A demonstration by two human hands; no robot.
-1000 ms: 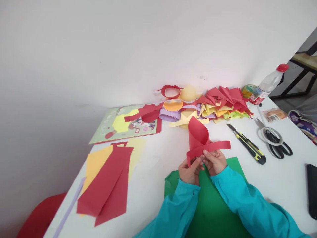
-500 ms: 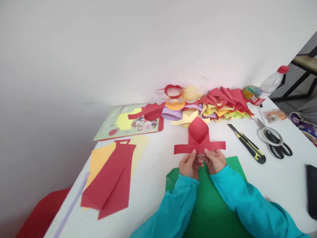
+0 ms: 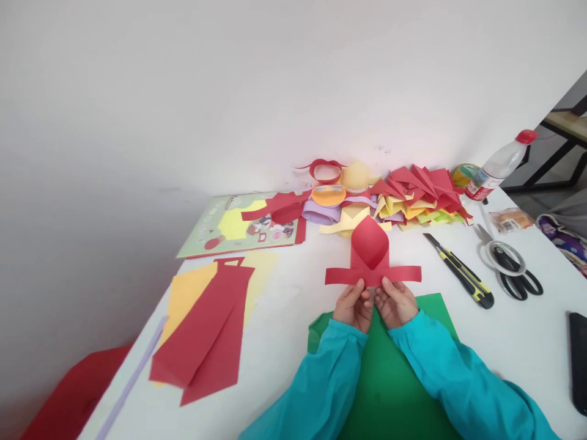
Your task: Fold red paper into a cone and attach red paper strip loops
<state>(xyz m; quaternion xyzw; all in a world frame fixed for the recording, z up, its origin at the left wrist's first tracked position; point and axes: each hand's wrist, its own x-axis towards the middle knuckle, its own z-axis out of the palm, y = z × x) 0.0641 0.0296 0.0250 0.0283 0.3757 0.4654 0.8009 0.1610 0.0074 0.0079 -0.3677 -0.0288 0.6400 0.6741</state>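
Both my hands hold a red paper piece (image 3: 369,250), a rolled cone with a flat strip across its base, upright over the white table (image 3: 293,293). My left hand (image 3: 352,307) pinches the strip's lower edge left of centre. My right hand (image 3: 397,304) pinches it right of centre. The two hands touch each other above a green paper sheet (image 3: 389,379). Teal sleeves cover both arms.
Red and yellow paper sheets (image 3: 206,330) lie at the left, with a craft booklet (image 3: 238,229) behind. A heap of folded coloured papers (image 3: 394,195) lines the wall. A utility knife (image 3: 458,278), scissors (image 3: 509,269), tape roll, bottle (image 3: 499,164) and dark phone (image 3: 578,360) are at the right.
The red piece was tilted with one strip end hanging down; now it stands straight, its strip level across both hands. My hands stayed close together.
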